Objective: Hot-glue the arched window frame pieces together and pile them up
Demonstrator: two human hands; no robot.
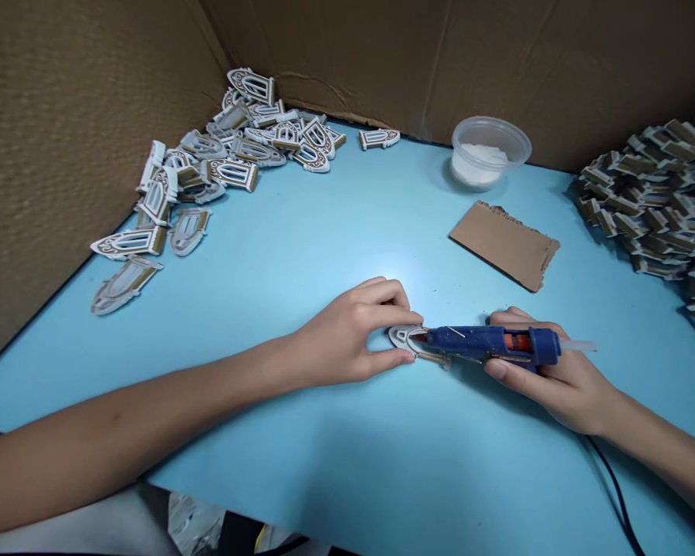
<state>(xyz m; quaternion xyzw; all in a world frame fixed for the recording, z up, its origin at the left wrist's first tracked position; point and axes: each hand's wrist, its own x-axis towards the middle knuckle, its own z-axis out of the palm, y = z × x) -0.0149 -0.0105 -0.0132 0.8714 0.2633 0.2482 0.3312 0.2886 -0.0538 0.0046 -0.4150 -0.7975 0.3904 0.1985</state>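
My left hand (pixel 376 332) pinches a small white arched window-shaped piece (pixel 402 335) between thumb and forefinger, low over the blue tabletop. Wrapped in my right hand (pixel 550 371) is a blue glue gun (pixel 475 341), lying nearly level and pointing left. Its nozzle tip meets or hovers just over the piece; whether they touch I cannot tell. A clear glue stick (pixel 580 345) pokes out of the gun's back end. The gun hides part of the piece's right side.
Many similar arched pieces (pixel 232 174) lie heaped at the back left, and stacked ones (pixel 660 193) fill the right. A clear plastic tub (pixel 491 147) with white contents and a torn cardboard piece (pixel 506 243) sit beyond my hands. Cardboard walls (pixel 359 54) border the table. A black cord (pixel 617 494) runs lower right.
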